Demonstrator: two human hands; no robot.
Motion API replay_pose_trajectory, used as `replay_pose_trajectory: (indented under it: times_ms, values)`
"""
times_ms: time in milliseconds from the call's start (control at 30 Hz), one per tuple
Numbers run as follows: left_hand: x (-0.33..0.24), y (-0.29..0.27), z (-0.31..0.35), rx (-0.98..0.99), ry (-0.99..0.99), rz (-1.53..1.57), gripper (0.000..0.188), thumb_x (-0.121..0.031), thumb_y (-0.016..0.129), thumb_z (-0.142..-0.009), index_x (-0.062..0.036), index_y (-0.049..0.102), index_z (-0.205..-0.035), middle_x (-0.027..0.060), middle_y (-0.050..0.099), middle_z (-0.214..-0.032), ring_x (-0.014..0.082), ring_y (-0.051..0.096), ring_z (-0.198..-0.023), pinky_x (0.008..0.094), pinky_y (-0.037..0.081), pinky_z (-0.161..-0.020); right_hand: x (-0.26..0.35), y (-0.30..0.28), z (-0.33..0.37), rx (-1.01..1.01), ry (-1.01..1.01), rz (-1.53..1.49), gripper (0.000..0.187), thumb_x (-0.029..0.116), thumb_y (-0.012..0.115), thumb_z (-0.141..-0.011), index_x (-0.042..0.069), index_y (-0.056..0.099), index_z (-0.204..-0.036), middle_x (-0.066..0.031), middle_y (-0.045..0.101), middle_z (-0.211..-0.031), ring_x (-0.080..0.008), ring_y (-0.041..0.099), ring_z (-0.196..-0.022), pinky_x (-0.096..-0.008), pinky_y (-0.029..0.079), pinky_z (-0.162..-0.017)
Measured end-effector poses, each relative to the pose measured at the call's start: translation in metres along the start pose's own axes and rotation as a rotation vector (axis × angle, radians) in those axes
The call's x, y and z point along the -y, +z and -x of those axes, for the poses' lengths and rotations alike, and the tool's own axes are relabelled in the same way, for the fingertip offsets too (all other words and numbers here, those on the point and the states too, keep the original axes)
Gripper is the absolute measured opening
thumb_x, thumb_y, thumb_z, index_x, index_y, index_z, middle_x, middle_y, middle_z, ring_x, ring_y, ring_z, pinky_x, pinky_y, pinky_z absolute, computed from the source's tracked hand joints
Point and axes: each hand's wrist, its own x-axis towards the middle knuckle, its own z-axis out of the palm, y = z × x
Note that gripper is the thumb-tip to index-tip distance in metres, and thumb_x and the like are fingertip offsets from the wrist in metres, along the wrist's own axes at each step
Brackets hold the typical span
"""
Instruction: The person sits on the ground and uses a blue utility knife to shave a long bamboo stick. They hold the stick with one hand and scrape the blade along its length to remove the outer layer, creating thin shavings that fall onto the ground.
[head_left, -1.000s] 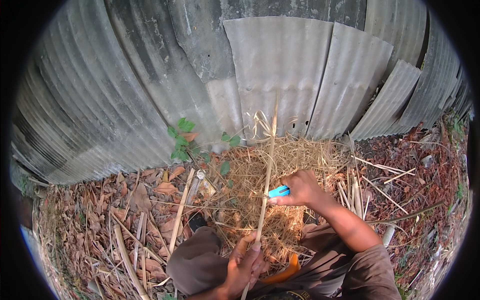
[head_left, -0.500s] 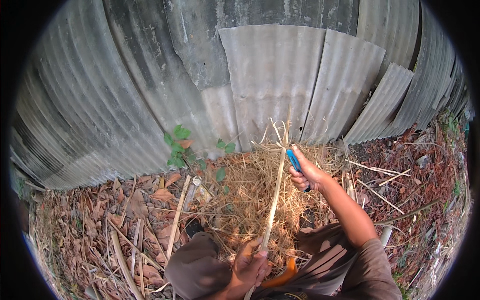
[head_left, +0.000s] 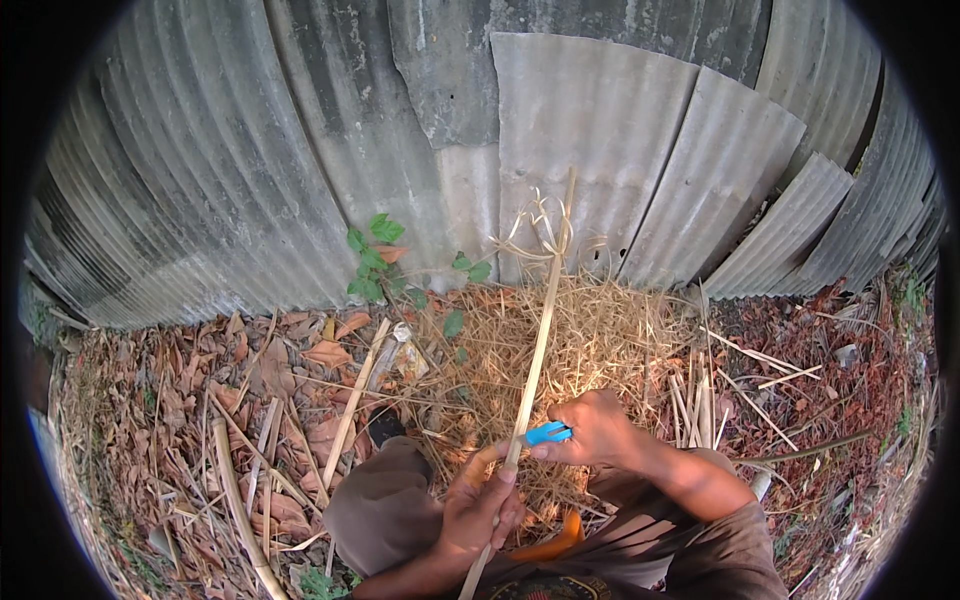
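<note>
A long pale bamboo strip (head_left: 536, 368) slants up from my lap toward the wall, with thin curled shavings (head_left: 540, 225) hanging near its far end. My left hand (head_left: 482, 508) is wrapped round the strip low down, close to my body. My right hand (head_left: 592, 428) grips a blue-handled cutter knife (head_left: 548, 433), whose front end meets the strip just above my left fingers. The blade itself is too small to make out. Beneath the strip lies a heap of straw-coloured shavings (head_left: 600, 330) between my legs.
A grey corrugated sheet wall (head_left: 590, 130) stands close in front. Dry leaves (head_left: 290, 400) and a bamboo pole (head_left: 240, 500) lie to the left, more bamboo strips (head_left: 750, 355) to the right. A green leafy plant (head_left: 375, 255) grows by the wall. An orange object (head_left: 560, 540) shows between my legs.
My right hand has drawn the cutter knife back along the strip, from near the curled shavings to just above my left hand. The view has shifted slightly.
</note>
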Motion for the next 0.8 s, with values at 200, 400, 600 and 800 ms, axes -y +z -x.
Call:
replay_pose_trajectory:
  times_ms: [200, 400, 600, 800]
  values:
    - [0.007, -0.002, -0.002, -0.023, -0.034, 0.105, 0.030, -0.016, 0.050, -0.097, -0.0096, 0.044, -0.125, -0.0004, 0.037, -0.053, 0.0082, 0.031, -0.034, 0.0261, 0.035, -0.046, -0.017, 0.006, -0.016, -0.140, -0.083, 0.188, 0.064, 0.073, 0.062, -0.067, 0.010, 0.060, -0.053, -0.0084, 0.056, -0.047, -0.0291, 0.059, -0.042, -0.0390, 0.048, -0.044]
    - [0.016, 0.000, 0.007, 0.041, -0.004, -0.052, 0.030, -0.014, 0.052, -0.096, -0.0083, 0.043, -0.124, 0.0008, 0.042, -0.053, 0.0079, 0.034, -0.035, 0.0270, 0.038, -0.044, -0.077, -0.006, -0.033, -0.359, 0.322, 0.247, 0.065, 0.068, 0.057, -0.075, 0.005, 0.060, -0.056, -0.0144, 0.055, -0.048, -0.0341, 0.060, -0.049, -0.0433, 0.049, -0.050]
    - [0.008, -0.005, 0.001, -0.031, 0.105, -0.259, 0.035, -0.013, 0.051, -0.096, -0.0057, 0.039, -0.128, 0.0009, 0.045, -0.054, 0.0073, 0.036, -0.035, 0.0214, 0.030, -0.034, -0.019, -0.003, -0.017, -0.062, 0.175, 0.124, 0.066, 0.070, 0.055, -0.075, 0.007, 0.063, -0.058, -0.0154, 0.054, -0.048, -0.0348, 0.058, -0.047, -0.0444, 0.048, -0.051]
    - [0.002, 0.002, 0.008, -0.002, 0.087, -0.394, 0.036, -0.014, 0.051, -0.096, -0.0053, 0.039, -0.129, 0.0006, 0.046, -0.055, 0.0063, 0.036, -0.035, 0.0216, 0.030, -0.033, -0.049, 0.013, -0.016, -0.227, 0.074, 0.231, 0.073, 0.078, 0.052, -0.070, 0.007, 0.062, -0.053, -0.0133, 0.052, -0.044, -0.0343, 0.058, -0.046, -0.0429, 0.048, -0.048]
